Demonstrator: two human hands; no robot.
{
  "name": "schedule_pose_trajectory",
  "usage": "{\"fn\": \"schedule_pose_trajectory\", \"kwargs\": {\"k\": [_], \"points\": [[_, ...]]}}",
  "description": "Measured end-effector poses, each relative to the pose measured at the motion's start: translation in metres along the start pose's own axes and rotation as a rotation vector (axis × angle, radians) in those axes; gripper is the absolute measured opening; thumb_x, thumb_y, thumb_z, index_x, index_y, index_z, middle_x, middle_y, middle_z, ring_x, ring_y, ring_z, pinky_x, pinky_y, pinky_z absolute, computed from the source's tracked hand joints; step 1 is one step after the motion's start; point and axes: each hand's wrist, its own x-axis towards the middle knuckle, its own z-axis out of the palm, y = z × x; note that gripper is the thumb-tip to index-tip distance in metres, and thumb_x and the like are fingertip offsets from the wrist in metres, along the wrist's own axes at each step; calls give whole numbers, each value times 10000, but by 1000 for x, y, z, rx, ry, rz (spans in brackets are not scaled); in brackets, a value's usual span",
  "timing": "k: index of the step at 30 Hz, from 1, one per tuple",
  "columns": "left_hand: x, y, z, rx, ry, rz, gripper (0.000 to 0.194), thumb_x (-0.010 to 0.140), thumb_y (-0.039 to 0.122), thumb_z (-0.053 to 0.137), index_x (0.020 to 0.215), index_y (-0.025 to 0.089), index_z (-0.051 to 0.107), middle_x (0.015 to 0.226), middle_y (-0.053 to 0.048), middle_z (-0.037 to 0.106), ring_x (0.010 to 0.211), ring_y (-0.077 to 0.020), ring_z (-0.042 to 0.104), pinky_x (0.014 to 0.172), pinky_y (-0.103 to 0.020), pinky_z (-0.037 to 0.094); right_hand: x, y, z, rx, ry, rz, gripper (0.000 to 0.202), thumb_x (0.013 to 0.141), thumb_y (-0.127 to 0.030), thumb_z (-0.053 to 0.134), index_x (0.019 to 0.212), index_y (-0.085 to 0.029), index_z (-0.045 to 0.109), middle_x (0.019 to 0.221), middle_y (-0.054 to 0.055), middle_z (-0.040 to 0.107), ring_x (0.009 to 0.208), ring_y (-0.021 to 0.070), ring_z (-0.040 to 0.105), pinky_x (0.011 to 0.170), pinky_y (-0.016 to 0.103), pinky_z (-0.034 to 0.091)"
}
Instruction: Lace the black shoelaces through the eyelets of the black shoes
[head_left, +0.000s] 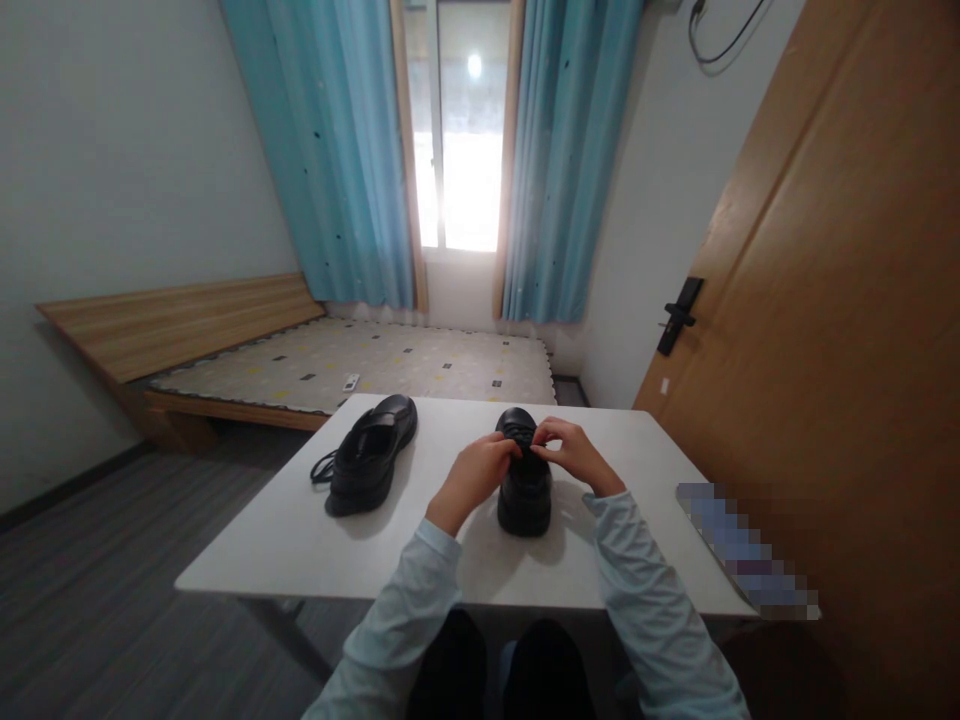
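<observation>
A black lace-up shoe (525, 505) stands on the white table in front of me, its toe pointing away and its heel towards me. My left hand (480, 475) reaches in from the left, its fingers closed in a pinch at the shoe's lacing. From the right, my right hand (574, 452) pinches the black shoelace with thumb and forefinger. The fingertips almost meet over the tongue, and the lace is hard to make out against the dark shoe. A second black shoe (366, 460) stands to the left, apart from both hands, with a loose black lace (322, 468) beside it.
The white table (285, 555) has a blurred-out flat item (742, 550) at its right edge. Beyond it is a bed (420, 365) with a small white remote (351, 382) on it. A wooden door (825, 300) stands close on the right. Blue curtains (337, 150) flank the window.
</observation>
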Motion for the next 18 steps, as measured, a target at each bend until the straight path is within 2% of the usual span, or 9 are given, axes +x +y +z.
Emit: {"fn": "schedule_pose_trajectory", "kwargs": {"k": [3,6,9,13,18], "points": [[12,1,-2,-3,71,-21,222,774,211,601,994,219,629,890,-28,616,804,-169,590,744,-282,479,0,0,0,25,-5,13,85,782,-232,613,747,-154,615,778,22,577,740,142,560,703,301,494],[24,-4,5,-63,166,7,379,681,257,715,1032,186,591,914,-45,587,888,-204,568,802,-330,476,0,2,2,33,7,28,90,810,-240,582,778,-156,590,780,18,566,745,143,552,698,296,482],[31,-14,17,-201,164,13,410,659,240,736,1039,191,590,949,-50,580,926,-203,563,823,-347,480,0,2,5,9,30,43,86,830,-233,543,782,-163,557,776,12,557,746,142,539,694,290,463],[31,-28,33,-317,158,-81,306,676,228,717,971,207,642,970,-51,582,957,-203,558,824,-364,490,-1,2,7,-19,47,64,72,832,-222,519,789,-165,534,770,8,554,723,141,529,676,284,442],[27,-31,43,-430,177,-176,226,697,241,703,916,193,674,946,-50,566,917,-182,573,823,-355,493,0,2,13,-6,97,73,64,834,-226,493,805,-175,517,773,7,546,723,144,527,678,283,432]]}}
